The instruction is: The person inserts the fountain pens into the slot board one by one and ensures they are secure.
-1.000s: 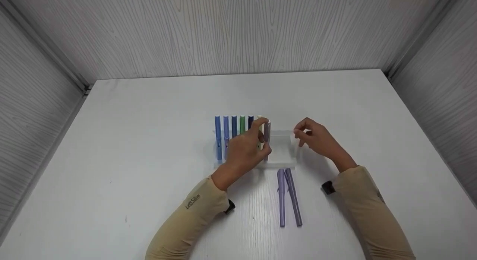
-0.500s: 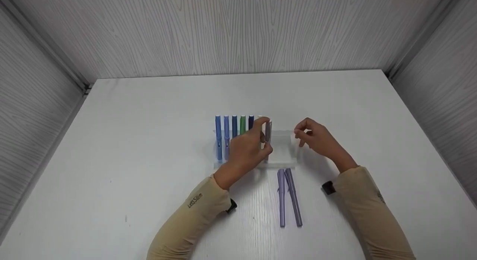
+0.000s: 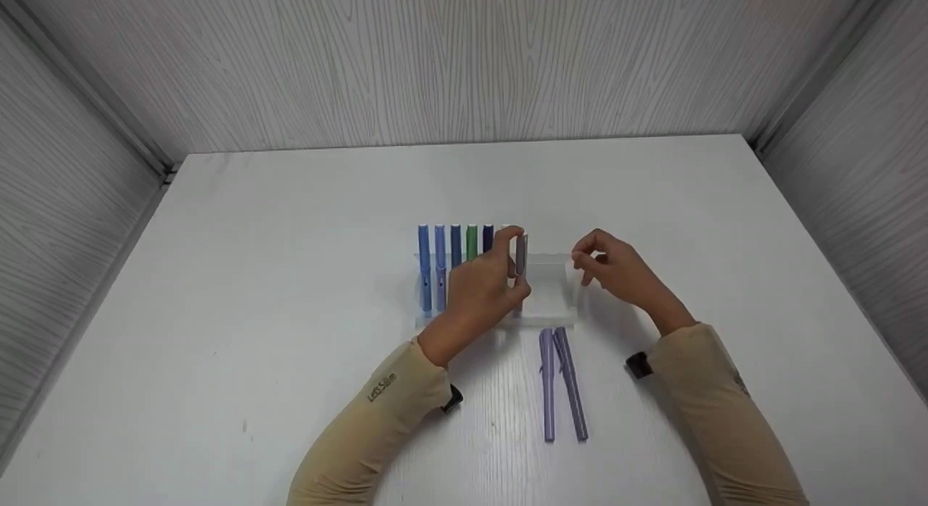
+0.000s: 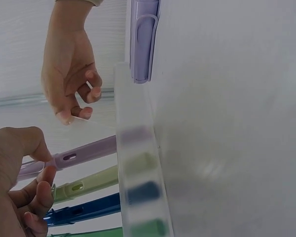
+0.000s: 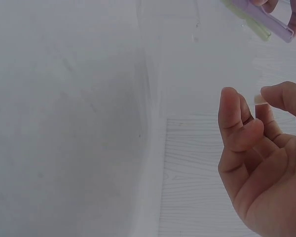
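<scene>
A clear pen stand (image 3: 547,322) holds a row of upright-leaning pens on its left part. At the right end of that row, my left hand (image 3: 478,285) pinches a light purple pen (image 4: 91,152) between thumb and fingers, its lower end at the stand's front lip. Beside it leans a pale green pen (image 4: 89,183), mostly covered by the hand in the head view. My right hand (image 3: 612,267) pinches the stand's far right corner with thumb and forefinger; its other fingers curl loosely, as the right wrist view shows.
Further left in the stand are a blue pen (image 3: 425,274), a periwinkle pen (image 3: 441,246), a green pen (image 3: 472,241) and other dark blue ones. Two purple pens (image 3: 549,390) lie on the white table (image 3: 290,288) in front. Wood-patterned panels (image 3: 464,64) enclose the table.
My left hand has shifted very slightly to the right, still pinching the light purple pen. The right hand, the stand and the two pens on the table look unmoved.
</scene>
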A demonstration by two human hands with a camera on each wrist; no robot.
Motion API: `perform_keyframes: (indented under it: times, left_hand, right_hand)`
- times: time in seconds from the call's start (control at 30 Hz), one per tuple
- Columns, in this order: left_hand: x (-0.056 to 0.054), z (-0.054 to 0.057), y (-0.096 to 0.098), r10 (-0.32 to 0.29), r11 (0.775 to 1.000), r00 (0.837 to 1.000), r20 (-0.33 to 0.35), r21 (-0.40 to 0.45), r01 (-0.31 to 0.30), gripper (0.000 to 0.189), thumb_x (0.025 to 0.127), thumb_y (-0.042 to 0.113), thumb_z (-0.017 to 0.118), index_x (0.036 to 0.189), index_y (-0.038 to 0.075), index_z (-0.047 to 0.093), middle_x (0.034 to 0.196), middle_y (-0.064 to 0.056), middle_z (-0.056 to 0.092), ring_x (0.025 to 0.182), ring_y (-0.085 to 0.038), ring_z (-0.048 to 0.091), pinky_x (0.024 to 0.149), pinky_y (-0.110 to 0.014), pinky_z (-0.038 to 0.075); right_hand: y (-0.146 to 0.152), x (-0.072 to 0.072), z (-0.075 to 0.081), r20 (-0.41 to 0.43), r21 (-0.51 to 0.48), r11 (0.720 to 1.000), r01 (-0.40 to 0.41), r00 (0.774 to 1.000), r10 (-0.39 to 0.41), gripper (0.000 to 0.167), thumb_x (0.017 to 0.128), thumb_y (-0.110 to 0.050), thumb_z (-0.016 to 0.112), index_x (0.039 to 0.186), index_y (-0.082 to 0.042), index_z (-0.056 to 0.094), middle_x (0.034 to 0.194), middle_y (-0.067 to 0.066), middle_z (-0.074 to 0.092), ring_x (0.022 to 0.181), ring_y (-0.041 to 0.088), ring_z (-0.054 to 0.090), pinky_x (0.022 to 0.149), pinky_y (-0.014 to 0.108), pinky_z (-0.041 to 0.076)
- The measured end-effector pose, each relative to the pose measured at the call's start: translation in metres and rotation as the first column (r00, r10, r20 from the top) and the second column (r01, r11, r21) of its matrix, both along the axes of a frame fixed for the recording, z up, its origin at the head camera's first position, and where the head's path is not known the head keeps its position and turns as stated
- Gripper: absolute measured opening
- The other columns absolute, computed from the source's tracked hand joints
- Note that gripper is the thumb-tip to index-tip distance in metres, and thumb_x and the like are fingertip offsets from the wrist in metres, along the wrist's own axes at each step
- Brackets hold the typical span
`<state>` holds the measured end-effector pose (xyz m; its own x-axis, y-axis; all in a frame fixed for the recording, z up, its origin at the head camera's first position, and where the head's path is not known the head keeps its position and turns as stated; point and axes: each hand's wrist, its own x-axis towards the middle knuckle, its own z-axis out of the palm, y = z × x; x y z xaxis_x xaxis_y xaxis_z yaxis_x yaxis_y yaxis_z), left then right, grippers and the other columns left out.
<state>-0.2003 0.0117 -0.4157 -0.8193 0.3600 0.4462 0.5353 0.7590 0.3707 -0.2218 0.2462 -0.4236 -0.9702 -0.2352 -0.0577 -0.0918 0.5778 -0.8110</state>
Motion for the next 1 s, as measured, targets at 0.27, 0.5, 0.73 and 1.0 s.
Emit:
perform_keyframes:
  times: [0.27, 0.5, 0.73, 1.0]
  left_hand:
    - [-0.0021, 0.0004, -0.0001, 0.018, 0.999, 1.0, 0.006, -0.03, -0.018, 0.059, 0.083, 0.022, 0.07, 0.134, 0.017, 0.042, 0.075, 0.002, 0.068, 0.051, -0.007, 0.046, 0.044, -0.021, 0.031]
    - [-0.0028, 0.0028, 0.0, 0.023, 0.999, 1.0, 0.015, -0.035, -0.023, 0.06, 0.084, 0.022, 0.069, 0.137, 0.016, 0.042, 0.075, 0.001, 0.068, 0.05, -0.007, 0.046, 0.044, -0.02, 0.031]
    - [-0.0012, 0.0032, -0.0027, 0.014, 1.0, 1.0, -0.015, -0.025, -0.015, 0.06, 0.085, 0.024, 0.068, 0.138, 0.015, 0.042, 0.076, 0.001, 0.067, 0.05, -0.008, 0.046, 0.045, -0.021, 0.033]
    - [0.0054, 0.0059, -0.0054, -0.013, 1.0, 0.996, 0.084, -0.027, 0.015, 0.066, 0.086, 0.033, 0.069, 0.142, 0.017, 0.039, 0.079, 0.002, 0.065, 0.053, -0.008, 0.047, 0.046, -0.02, 0.031]
  right_hand:
    - [0.0002, -0.0006, -0.0012, -0.008, -0.006, 1.0, -0.009, 1.0, 0.009, 0.03, 0.1, -0.033, 0.05, 0.111, -0.005, 0.052, 0.1, 0.011, 0.06, 0.071, 0.011, 0.061, 0.06, 0.024, 0.044]
    - [0.0003, -0.0002, -0.0001, -0.003, -0.007, 1.0, -0.004, 1.0, 0.004, 0.03, 0.1, -0.033, 0.05, 0.112, -0.006, 0.052, 0.101, 0.01, 0.06, 0.072, 0.012, 0.062, 0.062, 0.024, 0.045]
    - [0.0003, -0.0002, 0.0012, 0.019, -0.008, 1.0, -0.002, 1.0, 0.002, 0.028, 0.1, -0.032, 0.05, 0.113, -0.008, 0.052, 0.104, 0.009, 0.059, 0.075, 0.018, 0.063, 0.063, 0.027, 0.045]
    - [0.0009, 0.0005, 0.0013, 0.014, -0.012, 1.0, -0.009, 1.0, 0.009, 0.029, 0.1, -0.033, 0.049, 0.113, -0.007, 0.052, 0.105, 0.01, 0.06, 0.077, 0.022, 0.064, 0.062, 0.027, 0.045]
